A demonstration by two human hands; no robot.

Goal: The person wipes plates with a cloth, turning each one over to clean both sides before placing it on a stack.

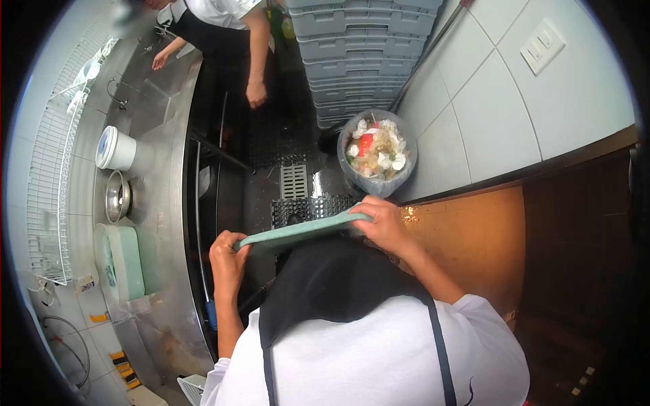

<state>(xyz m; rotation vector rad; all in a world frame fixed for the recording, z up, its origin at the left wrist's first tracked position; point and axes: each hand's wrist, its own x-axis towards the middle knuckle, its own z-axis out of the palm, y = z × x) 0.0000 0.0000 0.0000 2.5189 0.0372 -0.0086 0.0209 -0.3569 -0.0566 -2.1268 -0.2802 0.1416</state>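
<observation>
A light green cloth [301,230] is stretched between my two hands in front of my black apron. My left hand [228,252] pinches its left end, thumb on top. At the other end, my right hand [382,223] grips the cloth near the corner, a little higher in the view. The cloth is seen almost edge-on, so its full face is hidden. Beyond my right hand stands a lined bin [379,152] full of crumpled waste.
A steel counter [166,271] runs along the left, holding a white bucket [116,149], a metal bowl [118,196] and a pale green tub [122,260]. Another person [217,27] stands at its far end. Grey crates [365,54] are stacked ahead, beside a tiled wall.
</observation>
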